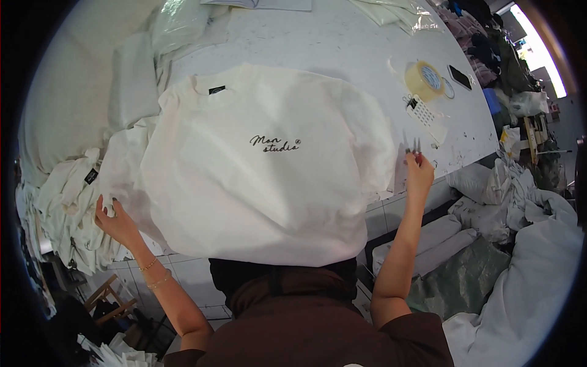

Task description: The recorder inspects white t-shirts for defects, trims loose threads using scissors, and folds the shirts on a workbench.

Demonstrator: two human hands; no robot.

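Note:
A white sweatshirt lies spread in front of me, its neckline at the far side and dark script lettering on the chest. Off its left side, beside the sleeve, my left hand is open with fingers apart and nothing visible in it; whether it touches the cloth I cannot tell. My right hand is closed around small red-handled thread snips, blades pointing away from me. It is to the right of the other sleeve, over the table's near edge.
A crumpled white garment pile is at the left. Past my right hand lie a tag card with a black clip, a tape roll and a phone on the white table. Bagged bundles fill the right floor.

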